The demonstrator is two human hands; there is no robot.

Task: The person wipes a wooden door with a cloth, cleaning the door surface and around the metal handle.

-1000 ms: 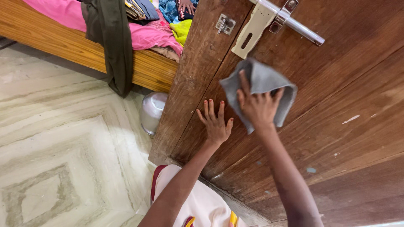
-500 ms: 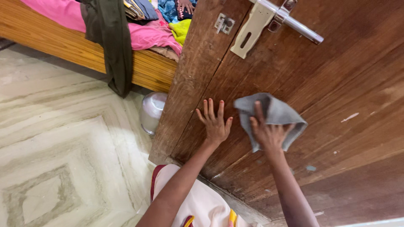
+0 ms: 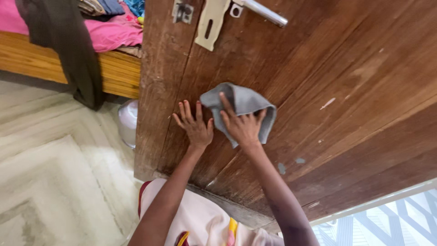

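Brown wooden door (image 3: 318,91): right hand (image 3: 244,126) presses grey folded cloth (image 3: 243,102) flat against it near its left edge; left hand (image 3: 195,128), fingers spread, braces alongside.

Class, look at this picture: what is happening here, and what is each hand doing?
A person is pressing a grey cloth against a brown wooden door with the right hand. The left hand lies flat on the door beside it, fingers spread. The metal door handle sits above the hands. To the left are a steel pot on the floor and a wooden bed with clothes.
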